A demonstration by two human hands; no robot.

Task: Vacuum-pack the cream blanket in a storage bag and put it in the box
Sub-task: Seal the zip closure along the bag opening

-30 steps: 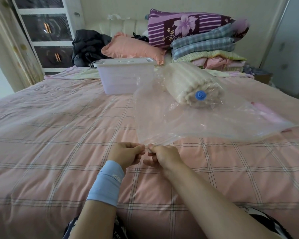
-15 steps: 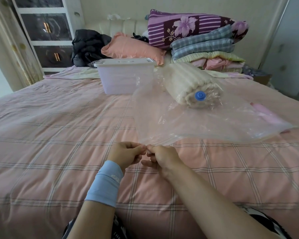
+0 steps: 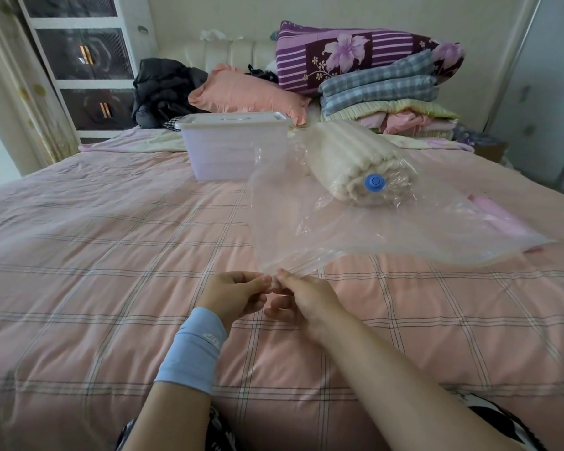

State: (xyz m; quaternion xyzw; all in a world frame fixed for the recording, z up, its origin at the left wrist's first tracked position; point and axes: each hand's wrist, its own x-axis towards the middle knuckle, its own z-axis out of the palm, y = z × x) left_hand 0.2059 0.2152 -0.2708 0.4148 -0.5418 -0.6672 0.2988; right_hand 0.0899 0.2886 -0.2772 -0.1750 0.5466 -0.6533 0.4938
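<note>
While left hand (image 3: 233,292) and right hand (image 3: 302,296) pinch the storage bag (image 3: 323,232) mouth holding the cream blanket (image 3: 349,157), sealing is in hand; next, likely pressing along the zip.

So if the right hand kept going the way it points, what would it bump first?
Probably the left hand: the right hand points at its fingertips, close beside it, both pinching the edge of the storage bag.
</note>
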